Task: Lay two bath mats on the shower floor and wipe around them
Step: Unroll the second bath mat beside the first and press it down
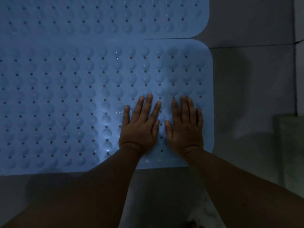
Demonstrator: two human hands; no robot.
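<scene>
Here I have both hands flat on the near bath mat (pixel 65 99), close to its right end. My left hand (pixel 139 127) lies palm down with its fingers straight and slightly fanned, the thumb out to the side; my right hand (pixel 185 127) lies just beside it, fingers straight and closer together, the thumb pointing toward the left hand. Neither hand grips anything; they rest pressed on the blue surface, the two thumbs near each other but apart.

The near mat is pale blue, covered in rows of round bumps and small holes, and it lies flat on the grey shower floor (pixel 246 96), its rounded right corner close to my right hand. The far bath mat (pixel 98 18), of the same blue and pattern, lies beyond it. Their long edges meet along a thin dark line toward the right; further left the light is dim, and I cannot tell whether they touch or overlap there.

A band of floor shows between the near mat's front edge and my forearms. At the right, a darker raised ledge (pixel 289 153) stands beside the floor.
</scene>
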